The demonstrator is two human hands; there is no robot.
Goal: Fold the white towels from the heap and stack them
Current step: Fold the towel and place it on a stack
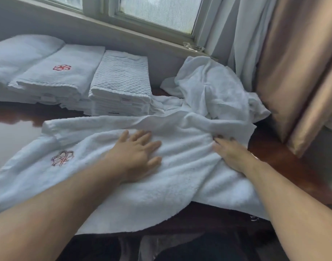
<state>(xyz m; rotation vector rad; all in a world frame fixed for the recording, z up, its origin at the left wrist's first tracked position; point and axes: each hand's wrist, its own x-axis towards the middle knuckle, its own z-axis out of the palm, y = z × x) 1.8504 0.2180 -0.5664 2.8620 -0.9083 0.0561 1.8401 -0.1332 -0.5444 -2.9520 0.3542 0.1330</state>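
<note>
Towel of white terry spread across dark wooden desk, long axis left-to-right mid-frame. Left hand flat at centre, fingers splayed; right hand nearer bunched right end, grip unclear.

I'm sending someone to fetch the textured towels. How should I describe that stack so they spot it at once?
Under the window, on the dark table, find the rightmost folded stack, beside the crumpled heap. Its top towel has a bumpy woven pattern, whereas the neighbouring stack shows a red emblem.
</note>
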